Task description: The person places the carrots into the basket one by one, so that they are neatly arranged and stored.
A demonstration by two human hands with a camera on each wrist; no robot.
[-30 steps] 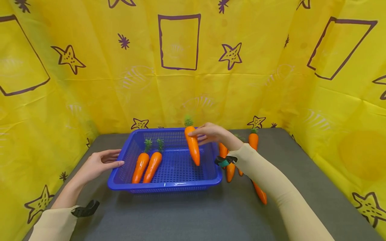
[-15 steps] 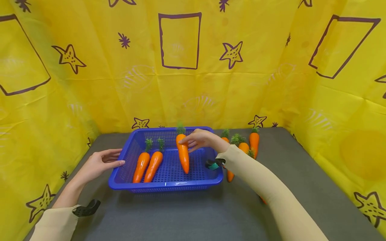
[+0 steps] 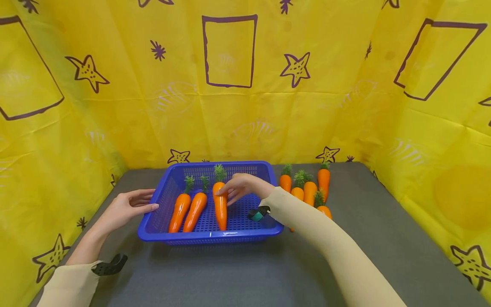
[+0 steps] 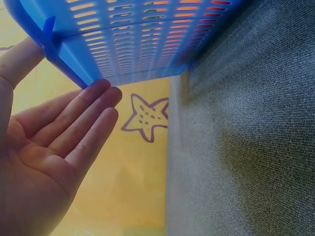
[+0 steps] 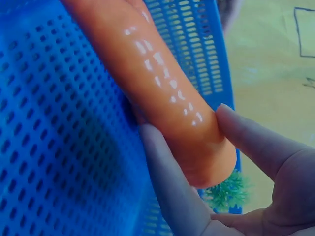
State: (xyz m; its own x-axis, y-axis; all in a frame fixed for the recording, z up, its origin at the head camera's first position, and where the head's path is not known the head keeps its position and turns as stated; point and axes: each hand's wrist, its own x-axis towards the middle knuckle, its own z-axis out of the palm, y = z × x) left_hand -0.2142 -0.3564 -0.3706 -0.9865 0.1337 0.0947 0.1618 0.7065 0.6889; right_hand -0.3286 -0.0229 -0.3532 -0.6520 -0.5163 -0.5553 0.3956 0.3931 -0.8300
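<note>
My right hand (image 3: 243, 187) pinches an orange toy carrot (image 3: 220, 207) with a green top inside the blue plastic basket (image 3: 209, 234). In the right wrist view, the thumb and a finger lie on opposite sides of the carrot (image 5: 162, 93) near its leafy end. Left of it, two more carrots, a left one (image 3: 179, 213) and a right one (image 3: 195, 212), lie side by side in the basket. My left hand (image 3: 124, 209) rests at the basket's left rim. In the left wrist view, its fingers (image 4: 86, 110) are fairly straight, with tips against the basket's edge.
Several carrots (image 3: 310, 192) lie in a group on the dark grey tabletop (image 3: 215, 277), right of the basket; my right sleeve (image 3: 326, 230) covers part of them. Yellow patterned cloth (image 3: 245, 128) walls the table at the back and both sides.
My right hand has moved left and lower with its carrot, toward the two in the basket. More of the carrots on the right now show. The left hand stays at the rim.
</note>
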